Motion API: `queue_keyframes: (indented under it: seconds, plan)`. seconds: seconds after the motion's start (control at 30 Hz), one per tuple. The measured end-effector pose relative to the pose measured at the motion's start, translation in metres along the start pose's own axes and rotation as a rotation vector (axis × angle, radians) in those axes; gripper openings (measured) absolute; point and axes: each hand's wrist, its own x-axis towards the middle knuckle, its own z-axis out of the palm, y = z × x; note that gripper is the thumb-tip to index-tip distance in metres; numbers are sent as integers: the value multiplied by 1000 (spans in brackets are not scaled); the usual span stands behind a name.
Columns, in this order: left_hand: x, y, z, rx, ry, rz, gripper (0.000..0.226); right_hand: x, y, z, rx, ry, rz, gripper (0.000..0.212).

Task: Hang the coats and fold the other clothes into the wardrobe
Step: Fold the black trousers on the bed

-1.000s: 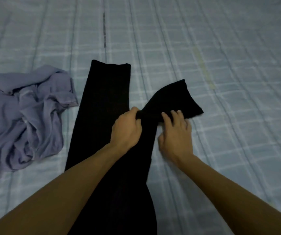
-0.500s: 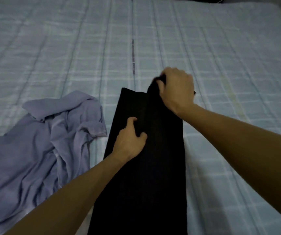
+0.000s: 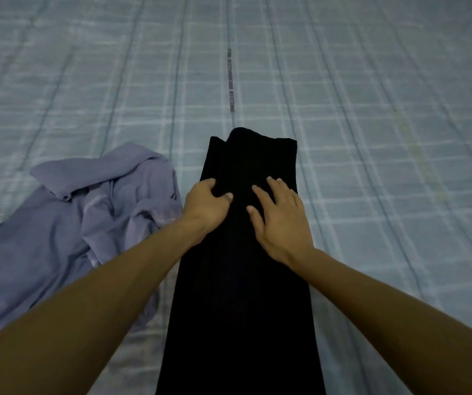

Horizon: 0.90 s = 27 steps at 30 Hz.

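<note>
**Progress: first fold in hand, nothing put away**

- The bed (image 3: 371,138), under a pale checked cover, fills the view and serves as the folding surface. No wardrobe, hanger or coat is in view, so the hanging part of the task cannot be judged from here.
- The black trousers (image 3: 243,295) lie in a long narrow strip down the middle of the bed, running from the near edge of the view away from the person. The layers look doubled lengthwise. At the far end the edges are uneven, with one layer peaking past the other.
- Judgement: the lengthwise fold is roughly made but not squared. The cross folds are not yet done.
- The purple top (image 3: 57,223) lies in a crumpled heap on the bed just left of the trousers, touching or nearly touching their left edge. It is unfolded and looks untouched.
- The right hand (image 3: 281,220) lies on the upper part of the trousers. Its grip is spread, fingers flat on the cloth, pressing or smoothing.
- The left hand (image 3: 204,208) is at the left edge of the trousers. Its grip is curled, pinching a fold of black cloth between thumb and fingers.
- Left to do: square and fold the trousers down, fold the top, carry both to the wardrobe.
</note>
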Motion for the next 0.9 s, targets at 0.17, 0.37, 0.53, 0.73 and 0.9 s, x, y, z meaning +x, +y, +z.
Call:
queue_keyframes:
  seconds: [0.17, 0.37, 0.53, 0.73, 0.9]
  plan:
    - [-12, -1, -6, 33, 404, 258, 15, 8, -20, -14, 0, 29, -50, 58]
    - [-16, -17, -9, 49, 284, 57, 36, -4, -30, 15, -87, -182, -68, 66]
    - [-72, -33, -17, 64, 48, -13, 34, -3, -31, 15, -118, -215, -27, 60]
    - [-163, -65, -45, -130, -352, -310, 19, -14, -50, 6, -276, -266, 88, 58]
    - [-214, -101, -58, -65, -155, -231, 8, -78, -68, -14, -176, -202, 36, 55]
